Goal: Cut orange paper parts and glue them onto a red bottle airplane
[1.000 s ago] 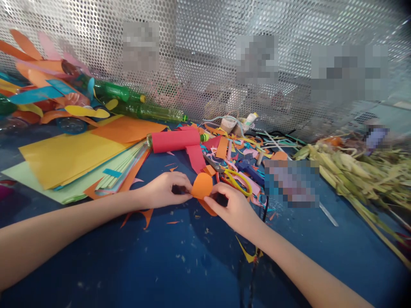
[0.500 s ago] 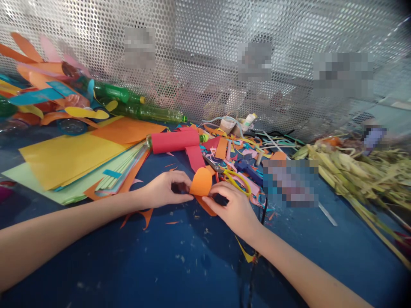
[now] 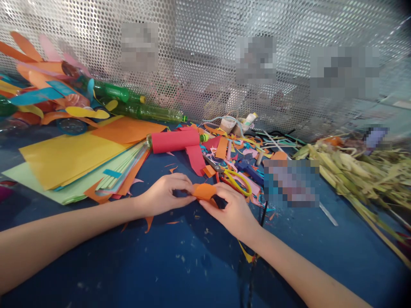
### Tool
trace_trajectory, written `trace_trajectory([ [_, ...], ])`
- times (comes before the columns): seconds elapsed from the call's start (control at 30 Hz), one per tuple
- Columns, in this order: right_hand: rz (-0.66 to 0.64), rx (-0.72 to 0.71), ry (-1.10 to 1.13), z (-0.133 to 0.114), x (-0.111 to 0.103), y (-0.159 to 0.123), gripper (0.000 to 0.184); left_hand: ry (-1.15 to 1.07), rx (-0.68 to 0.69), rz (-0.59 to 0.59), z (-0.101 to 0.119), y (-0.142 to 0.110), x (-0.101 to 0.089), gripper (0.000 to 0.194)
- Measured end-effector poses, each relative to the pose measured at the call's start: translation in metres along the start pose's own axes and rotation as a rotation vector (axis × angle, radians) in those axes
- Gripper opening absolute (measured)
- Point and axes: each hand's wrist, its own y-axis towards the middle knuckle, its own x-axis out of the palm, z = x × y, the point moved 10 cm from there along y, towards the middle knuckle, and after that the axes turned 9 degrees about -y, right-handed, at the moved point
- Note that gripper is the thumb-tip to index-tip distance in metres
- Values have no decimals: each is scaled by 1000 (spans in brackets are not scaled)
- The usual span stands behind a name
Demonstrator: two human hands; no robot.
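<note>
Between my two hands is a small folded piece of orange paper (image 3: 204, 191) with a rounded end. My left hand (image 3: 167, 193) pinches its left side between thumb and fingers. On the other side, my right hand (image 3: 233, 209) grips it with the thumb in front and the fingers behind. Just beyond lie scissors with yellow handles (image 3: 238, 182). A bottle wrapped in red paper (image 3: 176, 141), with a light green cap and red paper flaps, rests on its side past my left hand.
Stacked coloured paper sheets (image 3: 70, 158) lie to the left, near green plastic bottles (image 3: 147, 112) and paper-decorated bottles. Paper scraps (image 3: 247, 152) and a blue glue gun (image 3: 250, 171) cover the middle back. Dry husks (image 3: 346, 179) are heaped at right, before a perforated metal wall (image 3: 205, 51).
The rounded end of the orange paper, raised in the earlier frames, now appears tipped down and flatter between my fingers. Both hands have shifted only slightly.
</note>
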Motion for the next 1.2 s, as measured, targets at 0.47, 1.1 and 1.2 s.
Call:
trace_trajectory([
  [0.47, -10, -26, 48, -4, 0, -1, 5, -30, -22, -3, -3, -1, 5, 11],
  [1.1, -1, -8, 68, -2, 1, -1, 6, -54, -79, -37, -7, 0, 8, 12],
  [1.2, 6, -3, 63, -3, 1, -1, 4, -51, -76, -34, -7, 0, 8, 11],
])
